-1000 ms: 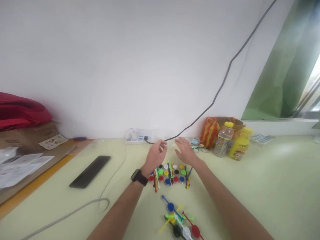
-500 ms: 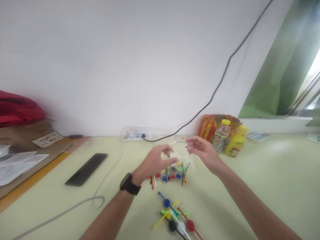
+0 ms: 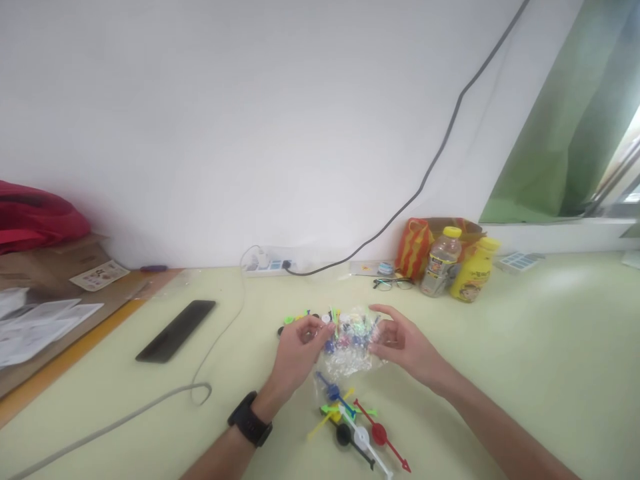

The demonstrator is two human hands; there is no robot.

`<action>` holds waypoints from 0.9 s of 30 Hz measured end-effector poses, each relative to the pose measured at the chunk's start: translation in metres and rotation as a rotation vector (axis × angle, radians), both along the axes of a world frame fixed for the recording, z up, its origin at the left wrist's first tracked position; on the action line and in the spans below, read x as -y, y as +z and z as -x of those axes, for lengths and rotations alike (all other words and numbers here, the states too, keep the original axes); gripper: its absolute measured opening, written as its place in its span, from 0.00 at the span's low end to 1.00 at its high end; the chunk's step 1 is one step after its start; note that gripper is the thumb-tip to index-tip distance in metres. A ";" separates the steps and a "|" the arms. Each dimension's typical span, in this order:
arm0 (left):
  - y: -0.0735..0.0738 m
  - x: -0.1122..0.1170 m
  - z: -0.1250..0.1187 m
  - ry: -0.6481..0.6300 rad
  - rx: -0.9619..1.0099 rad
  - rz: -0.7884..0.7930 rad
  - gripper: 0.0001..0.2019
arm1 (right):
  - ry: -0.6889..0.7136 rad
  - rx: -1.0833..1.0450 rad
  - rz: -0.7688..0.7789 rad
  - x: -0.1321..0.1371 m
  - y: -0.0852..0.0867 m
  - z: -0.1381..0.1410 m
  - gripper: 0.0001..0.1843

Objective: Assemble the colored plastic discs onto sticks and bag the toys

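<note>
My left hand pinches the left edge of a crumpled clear plastic bag. My right hand has its curled fingers on the bag's right side, thumb low and index finger high. Behind and through the film show several small coloured arrow spinners, partly hidden by the bag and my left hand. Closer to me lies a loose cluster of spinners: a blue one, a white one, a red one and a black one, with yellow and green ones beneath.
A black phone-like slab and a grey cable lie left. Eyeglasses, a clear bottle, a yellow bottle and a red-yellow bag stand near the wall. A power strip sits behind.
Both hands have come down and nearer to me, bringing the plastic bag in front of the farther spinners. My left hand's fingers have closed on the bag. The near spinners stay put.
</note>
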State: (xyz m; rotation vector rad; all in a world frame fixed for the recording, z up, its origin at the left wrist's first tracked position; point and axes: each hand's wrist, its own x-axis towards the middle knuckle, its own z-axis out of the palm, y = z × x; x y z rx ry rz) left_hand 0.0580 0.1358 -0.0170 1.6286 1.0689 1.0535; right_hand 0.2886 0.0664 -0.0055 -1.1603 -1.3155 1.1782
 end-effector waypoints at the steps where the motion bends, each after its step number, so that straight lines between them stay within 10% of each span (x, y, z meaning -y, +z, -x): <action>1: -0.003 0.000 0.001 0.015 -0.010 -0.010 0.19 | -0.006 -0.009 -0.008 0.000 0.000 0.000 0.33; 9: -0.005 -0.003 0.008 0.045 -0.064 -0.018 0.24 | -0.194 -0.176 -0.047 0.000 0.003 -0.007 0.23; 18: 0.005 0.021 -0.008 0.039 0.127 -0.117 0.18 | 0.170 -0.086 0.096 0.015 0.001 0.023 0.20; 27: 0.003 0.020 -0.005 0.127 0.124 -0.114 0.15 | 0.125 -0.139 0.057 0.014 -0.004 0.027 0.23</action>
